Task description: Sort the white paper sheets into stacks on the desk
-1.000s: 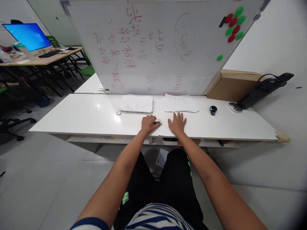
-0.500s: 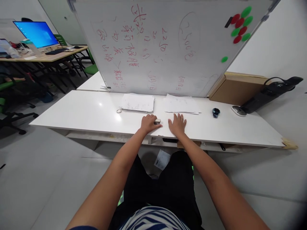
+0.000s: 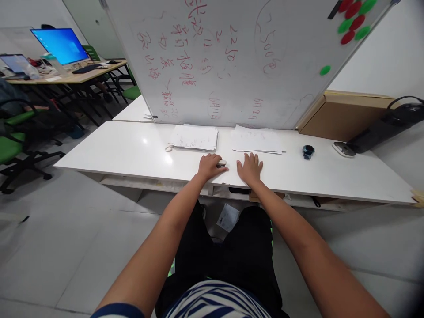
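My left hand (image 3: 208,167) is wrapped around a small white stapler (image 3: 221,163) resting on the white desk (image 3: 129,152); most of the stapler is hidden under the fingers. To its right, my right hand (image 3: 250,169) lies palm down on the desk with its fingers spread, holding nothing. Just beyond my left hand lies a stack of printed paper (image 3: 195,138). A second paper stack (image 3: 255,139) is beyond my right hand, its lower edge just ahead of the fingertips. A small pale loop-shaped item (image 3: 168,148) sits by the left stack's near corner.
A whiteboard (image 3: 238,57) with red writing and round magnets stands behind the desk. Toward the right are a watch (image 3: 308,152), a computer mouse (image 3: 344,149), a black bottle (image 3: 377,130) and a cardboard box (image 3: 347,117). An open shelf (image 3: 159,183) runs beneath the desktop.
The camera's view has shifted, so the desk and everything on it appear slightly farther right and higher. Both hands keep their places and grips on the desk.
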`<action>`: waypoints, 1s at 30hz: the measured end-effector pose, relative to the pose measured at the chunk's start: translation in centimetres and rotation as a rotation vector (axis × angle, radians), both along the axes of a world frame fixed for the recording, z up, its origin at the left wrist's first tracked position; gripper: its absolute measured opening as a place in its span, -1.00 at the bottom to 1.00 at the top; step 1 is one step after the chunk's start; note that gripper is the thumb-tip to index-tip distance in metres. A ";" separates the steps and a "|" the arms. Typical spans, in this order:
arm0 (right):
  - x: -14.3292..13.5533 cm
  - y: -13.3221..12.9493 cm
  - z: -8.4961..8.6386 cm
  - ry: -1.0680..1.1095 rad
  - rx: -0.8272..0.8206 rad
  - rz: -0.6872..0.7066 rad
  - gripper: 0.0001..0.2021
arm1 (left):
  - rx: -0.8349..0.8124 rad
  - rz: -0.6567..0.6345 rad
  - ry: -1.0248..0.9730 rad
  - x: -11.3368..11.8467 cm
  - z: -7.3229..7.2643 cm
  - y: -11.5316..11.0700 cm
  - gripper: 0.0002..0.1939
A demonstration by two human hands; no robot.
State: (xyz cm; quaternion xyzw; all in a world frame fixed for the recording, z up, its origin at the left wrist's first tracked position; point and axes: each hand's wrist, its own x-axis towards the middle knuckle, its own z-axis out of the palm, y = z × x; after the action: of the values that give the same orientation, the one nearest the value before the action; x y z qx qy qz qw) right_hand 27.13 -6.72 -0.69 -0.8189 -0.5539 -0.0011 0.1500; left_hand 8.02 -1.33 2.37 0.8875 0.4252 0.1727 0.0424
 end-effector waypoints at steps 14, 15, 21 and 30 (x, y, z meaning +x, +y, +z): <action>-0.2 0.3 0.2 -0.018 -0.025 0.002 -0.43 | 0.018 -0.012 -0.045 0.2 0.0 0.2 -0.42; -0.2 0.3 0.2 -0.019 -0.033 0.004 -0.43 | 0.020 -0.010 -0.043 0.2 0.0 0.2 -0.41; -0.1 0.2 0.0 -0.054 -0.050 -0.010 -0.41 | 0.033 0.002 -0.041 0.2 -0.1 0.1 -0.40; -0.3 -0.4 0.0 -0.065 0.016 -0.046 -0.40 | 0.125 -0.010 -0.245 -0.1 -0.4 -0.5 -0.64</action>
State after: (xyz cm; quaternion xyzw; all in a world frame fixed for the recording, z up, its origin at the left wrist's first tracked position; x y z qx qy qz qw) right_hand 26.83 -7.14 -0.72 -0.8299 -0.5394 -0.0354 0.1385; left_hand 7.88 -1.80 1.96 0.8627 0.4008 0.3059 0.0393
